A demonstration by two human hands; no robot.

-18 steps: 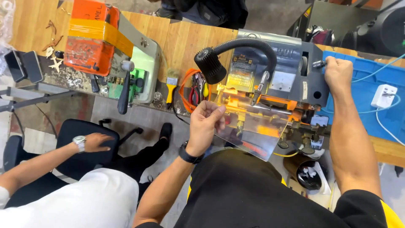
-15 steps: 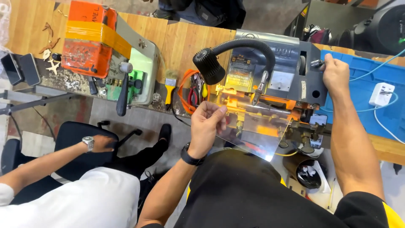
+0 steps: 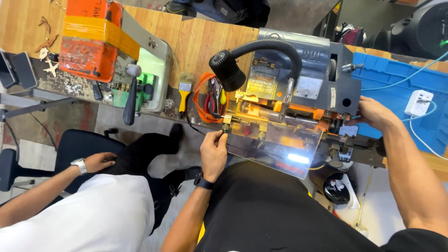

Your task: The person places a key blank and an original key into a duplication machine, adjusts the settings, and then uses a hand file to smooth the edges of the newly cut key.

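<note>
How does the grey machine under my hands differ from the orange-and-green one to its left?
The grey machine has a black gooseneck lamp and a clear shield in front; the orange-and-green machine has neither, only a black lever. The grey one is lit and handled: left hand at its front, right hand at its side. The other is untouched. Both sit on the wooden bench.

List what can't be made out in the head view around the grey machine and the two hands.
- Left hand fingertips: at a small knob on the machine; the grip is too small to tell.
- Right hand: its fingers are hidden behind the machine's right side.
- Parts under the clear shield: washed out by lamp glare.
- Seated person's hand: the arm is cut off by the left edge.
</note>
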